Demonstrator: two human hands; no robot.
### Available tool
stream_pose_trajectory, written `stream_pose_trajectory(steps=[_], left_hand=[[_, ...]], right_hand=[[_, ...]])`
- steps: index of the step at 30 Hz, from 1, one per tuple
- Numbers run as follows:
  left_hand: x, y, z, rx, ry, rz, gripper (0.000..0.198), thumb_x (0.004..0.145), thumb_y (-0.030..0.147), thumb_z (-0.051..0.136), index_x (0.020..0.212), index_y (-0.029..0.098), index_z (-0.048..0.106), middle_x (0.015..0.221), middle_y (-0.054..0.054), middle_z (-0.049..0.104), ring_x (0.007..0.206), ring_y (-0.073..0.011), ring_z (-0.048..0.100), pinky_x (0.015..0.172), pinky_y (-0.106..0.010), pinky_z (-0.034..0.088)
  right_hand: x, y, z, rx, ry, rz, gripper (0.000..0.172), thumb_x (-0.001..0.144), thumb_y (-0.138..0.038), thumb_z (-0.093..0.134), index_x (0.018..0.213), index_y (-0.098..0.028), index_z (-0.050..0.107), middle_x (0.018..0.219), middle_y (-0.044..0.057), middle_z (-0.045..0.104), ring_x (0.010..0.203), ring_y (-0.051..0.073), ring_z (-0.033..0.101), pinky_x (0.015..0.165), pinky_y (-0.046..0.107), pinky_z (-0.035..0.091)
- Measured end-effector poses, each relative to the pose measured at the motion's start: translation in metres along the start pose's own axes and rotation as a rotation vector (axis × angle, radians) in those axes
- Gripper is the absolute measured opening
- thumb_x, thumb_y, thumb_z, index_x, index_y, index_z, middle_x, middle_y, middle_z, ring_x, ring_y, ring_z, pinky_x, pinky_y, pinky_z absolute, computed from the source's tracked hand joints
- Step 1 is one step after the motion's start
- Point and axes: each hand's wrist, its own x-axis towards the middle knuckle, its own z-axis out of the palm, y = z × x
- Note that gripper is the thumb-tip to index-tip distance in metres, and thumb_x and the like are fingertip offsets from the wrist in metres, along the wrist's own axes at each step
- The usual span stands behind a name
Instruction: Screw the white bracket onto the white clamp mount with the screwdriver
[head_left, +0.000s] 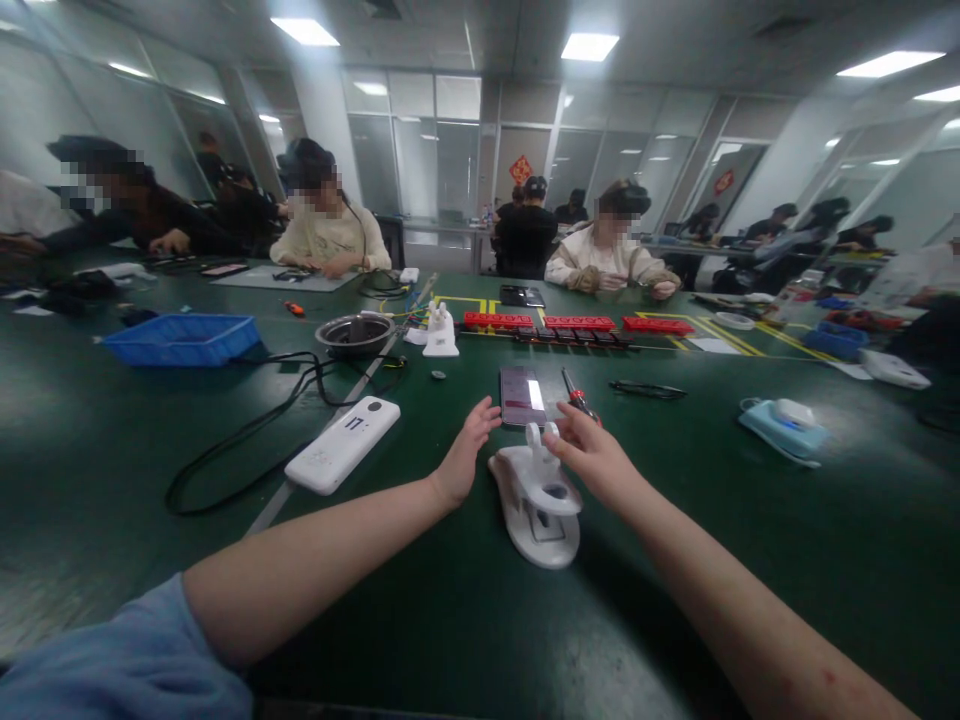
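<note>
Nearest us, at lower centre of the frame, a white plastic clip stand (534, 488) sits on the dark green desk (360, 620), its two rounded prongs upward. Our left hand (463, 458) is just left of it, its fingers stretched out and holding nothing. Our right hand (606, 465) is at the stand's right, thumb and fingers parted around nothing; the thumb overlaps a prong in view, and we cannot tell whether they touch.

Left of centre we see a white power bank (345, 445) lying aslant; toward the right edge, a light-blue pouch (776, 435) with a white object on it. Just beyond our hands lie a smartphone (517, 397), a screwdriver (576, 395) with a red-and-black handle, and, farther right, dark tweezers (647, 390).

Farther back, a blue plastic tray (180, 350) is at left, near a metal bowl (355, 345); a second white stand (441, 340) and red plastic strips (577, 323) are near mid-frame. Across the desk sit a person in a cream top (330, 235) and another in a pale jacket (564, 265).
</note>
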Motion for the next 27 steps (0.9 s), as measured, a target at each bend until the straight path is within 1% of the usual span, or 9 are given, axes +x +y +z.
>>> stream_pose_trajectory(steps=[1,3,5,7,10,14,19,23,27], left_hand=[[0.002,0.0,0.0,0.0,0.051,-0.026,0.056,0.084,0.038,0.023,0.134,0.012,0.018,0.134,-0.013,0.033,0.121,-0.0216,0.035,0.102,-0.039,0.021],[0.004,0.001,0.0,0.032,0.089,-0.058,0.054,0.086,0.04,0.022,0.132,0.013,0.021,0.13,-0.013,0.038,0.117,-0.0211,0.04,0.099,-0.038,0.025],[0.005,0.002,0.0,0.089,0.083,-0.077,0.052,0.087,0.04,0.023,0.131,0.013,0.025,0.126,-0.013,0.042,0.113,-0.0203,0.044,0.097,-0.035,0.028],[0.004,0.002,0.0,0.142,0.056,-0.077,0.05,0.087,0.039,0.025,0.129,0.012,0.027,0.123,-0.013,0.044,0.11,-0.02,0.046,0.096,-0.034,0.03],[0.002,0.001,-0.001,0.196,-0.001,-0.05,0.051,0.087,0.04,0.028,0.13,0.012,0.028,0.125,-0.014,0.043,0.11,-0.0204,0.046,0.097,-0.034,0.028],[-0.001,0.005,-0.004,0.267,-0.078,-0.058,0.055,0.086,0.045,0.032,0.131,0.013,0.028,0.126,-0.013,0.042,0.116,-0.0219,0.04,0.099,-0.034,0.026],[-0.004,0.011,-0.004,0.289,-0.133,-0.106,0.052,0.084,0.044,0.037,0.13,0.019,0.032,0.125,-0.01,0.043,0.114,-0.0226,0.04,0.097,-0.035,0.029],[-0.007,0.012,-0.002,0.35,-0.173,-0.131,0.048,0.084,0.043,0.039,0.128,0.023,0.036,0.124,-0.008,0.045,0.116,-0.0231,0.039,0.097,-0.037,0.03],[-0.009,0.016,0.001,0.42,-0.201,-0.127,0.047,0.083,0.042,0.04,0.127,0.025,0.037,0.123,-0.007,0.046,0.115,-0.0229,0.041,0.096,-0.037,0.031]], right_hand=[[-0.002,-0.007,0.004,0.038,-0.05,0.046,0.059,0.073,-0.045,0.049,0.12,-0.011,0.038,0.099,0.009,0.059,0.082,0.015,0.059,0.068,0.026,0.047],[-0.002,-0.018,0.011,0.065,-0.121,0.127,0.052,0.068,-0.042,0.056,0.11,-0.013,0.046,0.091,0.008,0.061,0.077,0.016,0.059,0.064,0.026,0.046],[0.0,-0.022,0.015,0.017,-0.124,0.155,0.036,0.062,-0.034,0.062,0.091,-0.014,0.052,0.076,0.004,0.06,0.067,0.016,0.057,0.057,0.026,0.044],[0.002,-0.021,0.017,-0.033,-0.111,0.167,0.022,0.059,-0.025,0.062,0.077,-0.016,0.051,0.066,0.001,0.057,0.06,0.014,0.054,0.052,0.025,0.04],[-0.001,-0.013,0.009,-0.081,-0.099,0.188,0.014,0.058,-0.02,0.058,0.068,-0.017,0.049,0.059,-0.002,0.053,0.055,0.013,0.05,0.049,0.023,0.036],[-0.018,0.014,-0.027,-0.117,-0.058,0.252,0.014,0.059,-0.026,0.057,0.069,-0.018,0.051,0.058,-0.002,0.054,0.052,0.013,0.05,0.046,0.023,0.036],[-0.041,0.066,-0.093,-0.069,0.088,0.396,0.026,0.059,-0.036,0.061,0.077,-0.018,0.056,0.061,0.001,0.06,0.054,0.017,0.055,0.049,0.027,0.04],[-0.04,0.1,-0.14,-0.033,0.211,0.508,0.024,0.058,-0.034,0.065,0.074,-0.017,0.061,0.066,0.006,0.063,0.055,0.018,0.056,0.053,0.029,0.04],[-0.031,0.12,-0.166,0.004,0.171,0.498,0.019,0.062,-0.026,0.062,0.077,-0.015,0.067,0.069,0.008,0.064,0.056,0.017,0.055,0.055,0.03,0.039]])
